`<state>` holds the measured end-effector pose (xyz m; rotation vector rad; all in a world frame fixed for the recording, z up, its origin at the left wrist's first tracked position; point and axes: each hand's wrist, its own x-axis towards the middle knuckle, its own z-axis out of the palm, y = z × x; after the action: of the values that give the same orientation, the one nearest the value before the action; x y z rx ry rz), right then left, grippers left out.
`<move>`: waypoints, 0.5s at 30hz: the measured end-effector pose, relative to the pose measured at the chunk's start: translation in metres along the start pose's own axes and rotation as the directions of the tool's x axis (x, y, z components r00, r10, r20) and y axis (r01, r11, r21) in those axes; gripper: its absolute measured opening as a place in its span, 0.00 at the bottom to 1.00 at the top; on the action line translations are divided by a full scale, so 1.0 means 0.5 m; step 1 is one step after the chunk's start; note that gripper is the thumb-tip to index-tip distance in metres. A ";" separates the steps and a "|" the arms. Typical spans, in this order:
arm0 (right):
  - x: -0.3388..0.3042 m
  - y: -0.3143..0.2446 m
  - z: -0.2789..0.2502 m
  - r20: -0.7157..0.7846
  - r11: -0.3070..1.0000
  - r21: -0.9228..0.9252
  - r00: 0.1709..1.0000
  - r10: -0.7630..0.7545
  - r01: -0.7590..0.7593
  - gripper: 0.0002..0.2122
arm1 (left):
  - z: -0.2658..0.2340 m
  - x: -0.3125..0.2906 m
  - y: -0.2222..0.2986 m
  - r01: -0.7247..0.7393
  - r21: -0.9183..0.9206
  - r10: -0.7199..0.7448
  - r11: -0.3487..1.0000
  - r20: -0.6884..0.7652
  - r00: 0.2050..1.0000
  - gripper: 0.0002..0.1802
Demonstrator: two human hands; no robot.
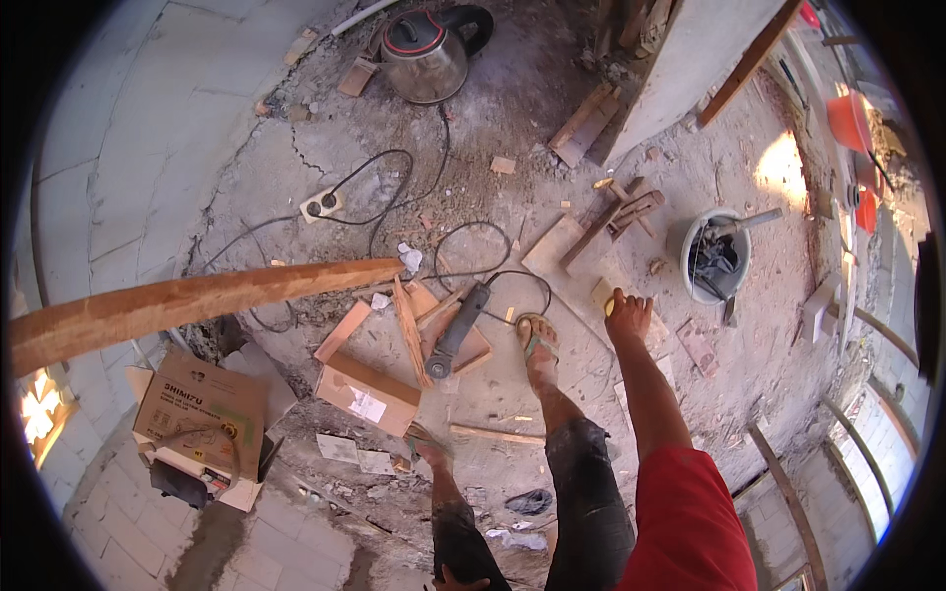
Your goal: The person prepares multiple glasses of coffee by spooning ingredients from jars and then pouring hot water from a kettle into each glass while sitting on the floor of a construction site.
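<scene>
My right hand [629, 317] reaches down to the floor beside my right foot. Its fingers are closed on a small yellowish block-like piece [603, 295], partly hidden by the fingers, at the edge of a flat pale board [564, 254]. Just beyond that board lies a wooden hand plane [623, 219], or a tool much like one. At the lower edge my left hand [459, 581] rests on my dark trouser leg with its visible fingers apart, the rest cut off. An angle grinder [461, 330] with a black cord lies left of my right foot, on wood offcuts.
A long timber [207, 301] juts in from the left above a cardboard box [202, 419]. An electric kettle [426, 59] and a socket block [321, 205] with plugged cords lie farther off. A bucket [687, 258] with tools stands right; a white panel [695, 69] leans behind.
</scene>
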<state>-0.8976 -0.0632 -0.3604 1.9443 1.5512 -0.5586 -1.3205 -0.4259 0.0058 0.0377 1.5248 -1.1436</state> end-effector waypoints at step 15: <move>0.602 -0.442 -0.790 -0.787 0.617 0.090 0.435 -0.438 0.782 0.30 | 0.118 -0.006 0.057 -0.295 -0.143 0.219 0.945 -0.397 0.891 0.59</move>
<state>-1.0553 0.4538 -0.3018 1.9330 2.9919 -0.5076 -1.2593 -0.4481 -0.0008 0.3333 1.9051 -0.7919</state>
